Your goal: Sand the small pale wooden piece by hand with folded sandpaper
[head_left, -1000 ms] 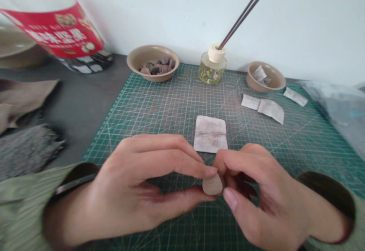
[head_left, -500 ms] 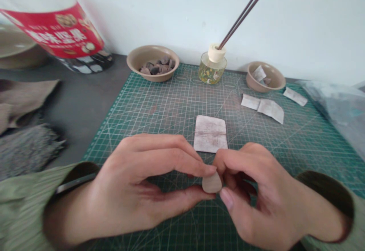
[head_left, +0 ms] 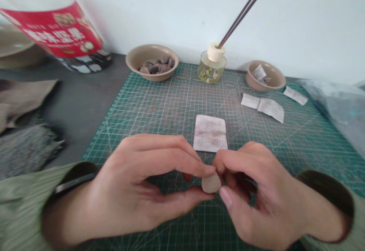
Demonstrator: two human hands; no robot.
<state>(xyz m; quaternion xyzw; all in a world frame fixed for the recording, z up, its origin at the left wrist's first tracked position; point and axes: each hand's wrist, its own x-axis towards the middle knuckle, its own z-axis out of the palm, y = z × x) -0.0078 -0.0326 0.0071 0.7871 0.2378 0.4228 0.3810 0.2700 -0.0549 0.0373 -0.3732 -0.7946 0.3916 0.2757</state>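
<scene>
Between the index finger and thumb of my left hand (head_left: pixel 151 182) is a small, pale, drop-shaped piece (head_left: pixel 211 183), its rounded end facing down. My right hand (head_left: pixel 256 190) is closed in a pinch at the right edge of that piece; whether its fingers hold anything else is hidden. Just beyond my fingertips, a creased whitish square (head_left: pixel 210 133) lies flat on the green cutting mat (head_left: pixel 159 106).
Along the wall stand a bowl of dark stones (head_left: pixel 152 62), a reed diffuser (head_left: pixel 212 66) and a smaller bowl (head_left: pixel 265 76). Whitish strips (head_left: pixel 270 109) lie at the right. A red-labelled bag (head_left: pixel 65 30), brown cloth (head_left: pixel 25 95) and grey fabric (head_left: pixel 28 148) are left.
</scene>
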